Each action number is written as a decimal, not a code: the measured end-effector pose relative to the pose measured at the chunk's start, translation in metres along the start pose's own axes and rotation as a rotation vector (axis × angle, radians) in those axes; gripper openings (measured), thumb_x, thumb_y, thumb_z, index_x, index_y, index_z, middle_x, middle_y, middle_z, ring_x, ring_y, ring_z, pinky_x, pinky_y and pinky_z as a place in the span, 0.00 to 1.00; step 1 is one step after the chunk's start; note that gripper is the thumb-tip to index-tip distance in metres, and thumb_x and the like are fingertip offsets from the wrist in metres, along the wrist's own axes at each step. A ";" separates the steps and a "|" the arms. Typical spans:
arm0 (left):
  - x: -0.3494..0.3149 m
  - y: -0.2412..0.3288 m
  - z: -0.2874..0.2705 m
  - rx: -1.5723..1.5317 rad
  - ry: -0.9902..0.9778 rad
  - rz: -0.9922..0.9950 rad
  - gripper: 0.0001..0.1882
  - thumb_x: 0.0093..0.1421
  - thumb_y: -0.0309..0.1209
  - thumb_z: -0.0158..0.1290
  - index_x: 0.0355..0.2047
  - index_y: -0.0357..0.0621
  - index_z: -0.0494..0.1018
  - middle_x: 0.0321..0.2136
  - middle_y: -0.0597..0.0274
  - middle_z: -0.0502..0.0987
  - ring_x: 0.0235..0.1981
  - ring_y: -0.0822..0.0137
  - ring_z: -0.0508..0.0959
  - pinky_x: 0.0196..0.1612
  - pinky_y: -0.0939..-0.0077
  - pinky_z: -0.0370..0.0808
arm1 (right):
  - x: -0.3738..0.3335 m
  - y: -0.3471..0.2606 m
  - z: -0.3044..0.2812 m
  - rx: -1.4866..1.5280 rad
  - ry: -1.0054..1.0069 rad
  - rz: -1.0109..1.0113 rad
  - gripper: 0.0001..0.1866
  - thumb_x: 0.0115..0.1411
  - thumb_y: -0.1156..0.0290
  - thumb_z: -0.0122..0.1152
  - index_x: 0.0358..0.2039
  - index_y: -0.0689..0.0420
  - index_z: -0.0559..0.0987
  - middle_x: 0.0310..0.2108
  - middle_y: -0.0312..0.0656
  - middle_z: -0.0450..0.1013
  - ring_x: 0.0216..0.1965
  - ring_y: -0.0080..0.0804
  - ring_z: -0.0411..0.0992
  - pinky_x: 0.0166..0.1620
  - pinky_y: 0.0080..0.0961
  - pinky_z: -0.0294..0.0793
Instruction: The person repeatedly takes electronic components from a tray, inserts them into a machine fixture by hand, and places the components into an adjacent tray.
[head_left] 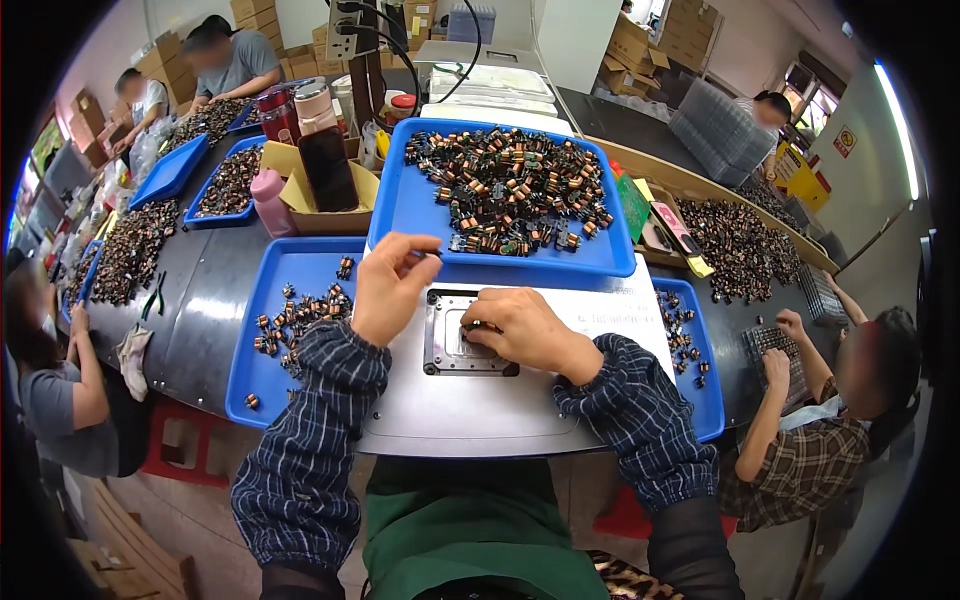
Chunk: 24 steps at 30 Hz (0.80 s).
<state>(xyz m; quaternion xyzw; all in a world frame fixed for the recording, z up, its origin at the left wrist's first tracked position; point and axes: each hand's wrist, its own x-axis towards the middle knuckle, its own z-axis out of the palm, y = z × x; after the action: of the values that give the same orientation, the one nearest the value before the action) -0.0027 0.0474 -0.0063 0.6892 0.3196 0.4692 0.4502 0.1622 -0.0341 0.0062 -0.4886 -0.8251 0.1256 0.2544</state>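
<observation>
My left hand (395, 288) is raised just below the upper blue tray, thumb and fingers pinched together. A small dark bit shows at its fingertips, too small to name. My right hand (530, 328) is closed over the square metal fixture (436, 352), its fingertips on a small copper-wound coil (484, 326); the hand hides part of it. The fixture is set in a silver metal plate (480, 415). Beyond it, the upper blue tray (390, 205) holds a heap of copper-wound coils (520, 185) with dark bases.
A left blue tray (250, 350) and a right blue tray (708, 400) hold scattered coils. A phone (328, 168) leans in a box beside a pink bottle (270, 203). Pliers (153, 297) lie farther left. Co-workers sit on both sides, one with hands at a grid tray (765, 345).
</observation>
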 end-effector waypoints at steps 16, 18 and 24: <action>-0.035 0.020 0.021 0.538 -0.380 0.412 0.05 0.46 0.22 0.52 0.26 0.37 0.72 0.23 0.56 0.71 0.26 0.57 0.71 0.29 0.69 0.69 | -0.030 0.072 -0.084 1.207 0.630 0.530 0.05 0.51 0.71 0.55 0.28 0.59 0.73 0.19 0.38 0.71 0.13 0.17 0.64 0.12 0.10 0.56; -0.035 0.022 0.022 0.583 -0.407 0.400 0.05 0.46 0.22 0.52 0.26 0.37 0.72 0.23 0.56 0.71 0.26 0.58 0.71 0.29 0.69 0.69 | -0.032 0.090 -0.081 1.111 0.644 0.553 0.05 0.50 0.72 0.57 0.26 0.59 0.73 0.18 0.38 0.71 0.14 0.17 0.65 0.13 0.10 0.57; -0.037 0.021 0.026 0.675 -0.419 0.406 0.04 0.46 0.22 0.52 0.25 0.38 0.72 0.22 0.57 0.71 0.26 0.58 0.71 0.30 0.69 0.69 | -0.032 0.111 -0.072 -0.023 0.501 0.453 0.08 0.46 0.72 0.59 0.27 0.62 0.77 0.21 0.39 0.73 0.22 0.23 0.69 0.26 0.16 0.67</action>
<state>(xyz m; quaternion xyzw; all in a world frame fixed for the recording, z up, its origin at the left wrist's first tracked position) 0.0090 -0.0016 -0.0043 0.9265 0.2151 0.2678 0.1535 0.2960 -0.0101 0.0064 -0.6782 -0.6088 0.0456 0.4091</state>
